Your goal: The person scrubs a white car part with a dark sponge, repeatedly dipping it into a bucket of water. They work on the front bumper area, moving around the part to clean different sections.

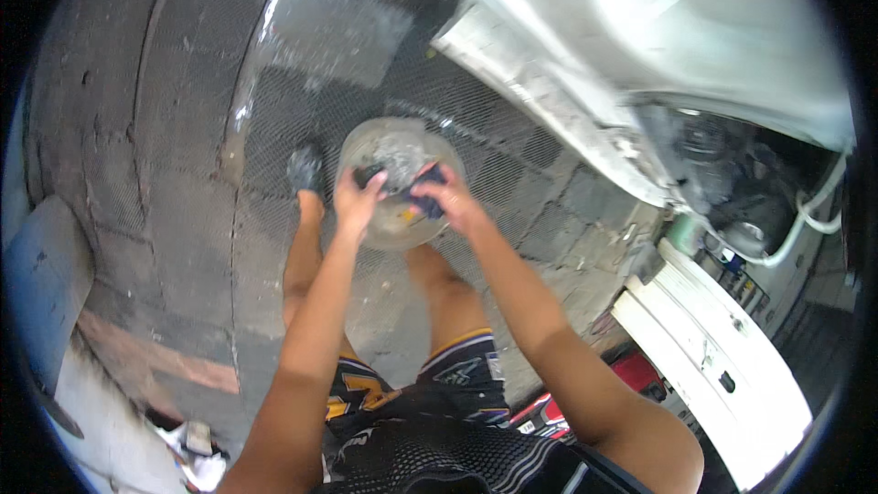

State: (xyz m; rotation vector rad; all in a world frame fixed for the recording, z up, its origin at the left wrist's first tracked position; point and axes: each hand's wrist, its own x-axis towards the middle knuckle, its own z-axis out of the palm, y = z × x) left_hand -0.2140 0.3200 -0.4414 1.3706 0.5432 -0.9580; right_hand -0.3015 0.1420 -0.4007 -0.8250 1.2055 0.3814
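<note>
Basin (382, 234) open above (rim (400, 120) around)

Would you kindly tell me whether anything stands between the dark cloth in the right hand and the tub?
Nothing visible does; the right hand holds the dark cloth over or inside the open tub.

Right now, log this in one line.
left hand: small black object | right hand: dark blue cloth | beneath: round translucent basin

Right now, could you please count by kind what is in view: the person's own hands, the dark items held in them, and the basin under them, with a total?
Hands: 2 (left hand, right hand)
Dark held items: 2 (black item, dark blue item; exact kinds unclear)
Basin: 1
Total: 5
</note>
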